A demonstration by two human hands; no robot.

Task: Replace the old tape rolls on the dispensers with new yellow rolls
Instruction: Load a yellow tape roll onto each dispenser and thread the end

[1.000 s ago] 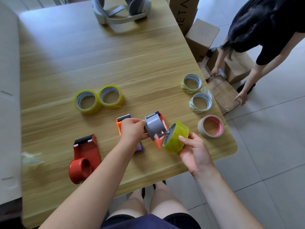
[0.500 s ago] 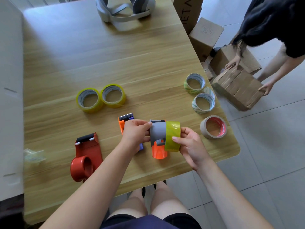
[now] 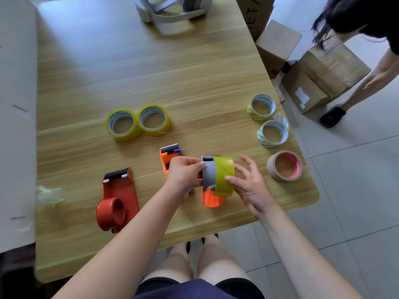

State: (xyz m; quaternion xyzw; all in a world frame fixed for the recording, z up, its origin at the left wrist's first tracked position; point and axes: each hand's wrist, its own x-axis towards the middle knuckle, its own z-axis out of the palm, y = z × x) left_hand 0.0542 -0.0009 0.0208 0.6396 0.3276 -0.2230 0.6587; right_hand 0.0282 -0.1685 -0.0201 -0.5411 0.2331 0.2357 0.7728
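1. The left hand (image 3: pixel 183 175) covers most of a second orange-and-purple tape dispenser (image 3: pixel 170 154) lying just behind it; only its toothed blade end shows.
2. The left fingers are curled round the grey hub side of the orange dispenser (image 3: pixel 211 198), at lower centre of the frame. Whether its bottom end touches the worktop (image 3: pixel 194 72) cannot be told.
3. The new yellow roll (image 3: pixel 224 175) stands on edge against the right side of that grey hub. How far it sits on the hub is hidden.
4. The right hand (image 3: pixel 248 184) has its thumb tip on the roll's outer face, and the other fingers are splayed and nearly straight, released rather than wrapped.
5. A grey headset (image 3: pixel 172 9) is cut off by the top edge.
6. A second person (image 3: pixel 367 16) at upper right is cut off by the frame, bent over the cardboard boxes (image 3: pixel 330 67) on the floor. The boxes are closed, so their contents are hidden.
7. A crumpled clear wad (image 3: pixel 48 194) at left is too blurred to identify.
8. The red dispenser (image 3: pixel 117 197) lies flat at lower left with its round hub showing.
9. Two yellow rolls (image 3: pixel 138 124) lie flat and touching, left of centre.
10. Near the right edge are two green-printed rolls (image 3: pixel 266 119) and a brown roll (image 3: pixel 285 166).
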